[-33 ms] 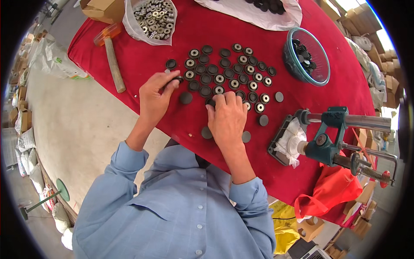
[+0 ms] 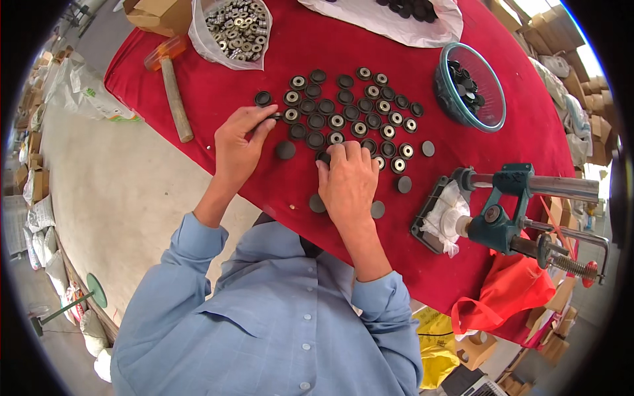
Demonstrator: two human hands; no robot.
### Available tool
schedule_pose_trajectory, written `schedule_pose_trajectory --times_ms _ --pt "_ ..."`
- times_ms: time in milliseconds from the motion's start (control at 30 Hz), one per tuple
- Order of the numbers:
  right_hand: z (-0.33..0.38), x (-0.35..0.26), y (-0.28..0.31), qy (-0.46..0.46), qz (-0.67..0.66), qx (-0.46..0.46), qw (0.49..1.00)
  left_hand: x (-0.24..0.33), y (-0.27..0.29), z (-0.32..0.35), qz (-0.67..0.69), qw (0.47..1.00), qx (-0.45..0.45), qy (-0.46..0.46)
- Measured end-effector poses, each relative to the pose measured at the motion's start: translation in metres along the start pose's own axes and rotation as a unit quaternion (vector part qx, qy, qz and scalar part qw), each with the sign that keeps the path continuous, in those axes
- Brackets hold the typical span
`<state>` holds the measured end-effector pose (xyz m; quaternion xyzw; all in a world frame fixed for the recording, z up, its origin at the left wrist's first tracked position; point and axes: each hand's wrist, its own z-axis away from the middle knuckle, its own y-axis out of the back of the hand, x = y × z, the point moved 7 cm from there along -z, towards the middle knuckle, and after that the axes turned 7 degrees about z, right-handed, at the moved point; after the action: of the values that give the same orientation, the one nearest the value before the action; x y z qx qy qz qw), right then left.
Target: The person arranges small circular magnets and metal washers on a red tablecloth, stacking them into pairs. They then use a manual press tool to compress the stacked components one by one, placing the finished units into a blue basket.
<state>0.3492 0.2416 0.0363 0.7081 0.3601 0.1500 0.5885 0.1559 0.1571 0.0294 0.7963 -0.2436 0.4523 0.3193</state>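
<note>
My left hand (image 2: 239, 142) pinches a small black round cap (image 2: 275, 117) between thumb and fingertips, at the left edge of a group of parts on the red cloth. The cap shows nearly edge-on. My right hand (image 2: 350, 181) lies lower in the group, fingers curled down over another black round cap (image 2: 323, 157), mostly hidden under the fingertips. Around both hands lie many black cup-shaped caps (image 2: 316, 139); several hold a silver bearing (image 2: 337, 121) in the middle. Some plain black discs (image 2: 285, 150) lie face down near my hands.
A mallet (image 2: 175, 99) and a clear bag of bearings (image 2: 241, 33) lie at the far left. A blue-rimmed bowl (image 2: 500, 109) of black caps stands far right. To the right is a green hand press (image 2: 505, 208), with a red bag (image 2: 508, 294) below it.
The cap in my left fingers is tilted flatter and sits slightly higher. My right hand has not visibly moved.
</note>
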Motion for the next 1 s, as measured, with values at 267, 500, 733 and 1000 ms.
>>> schedule_pose_trajectory --times_ms 267,500,733,1000 --pt "0.000 0.001 0.003 0.000 -0.134 0.003 0.991 -0.012 -0.033 -0.012 -0.149 0.975 -0.076 -0.149" --pt "0.013 0.064 0.049 -0.108 -0.263 0.106 0.953 -0.010 -0.031 0.001 -0.259 0.932 -0.132 -0.218" --pt "0.034 0.071 0.041 -0.082 -0.182 0.124 0.972 -0.006 -0.031 0.006 -0.307 0.913 -0.152 -0.219" --pt "0.033 0.053 0.028 0.033 -0.049 0.119 0.991 -0.007 -0.027 0.007 -0.281 0.927 -0.139 -0.205"
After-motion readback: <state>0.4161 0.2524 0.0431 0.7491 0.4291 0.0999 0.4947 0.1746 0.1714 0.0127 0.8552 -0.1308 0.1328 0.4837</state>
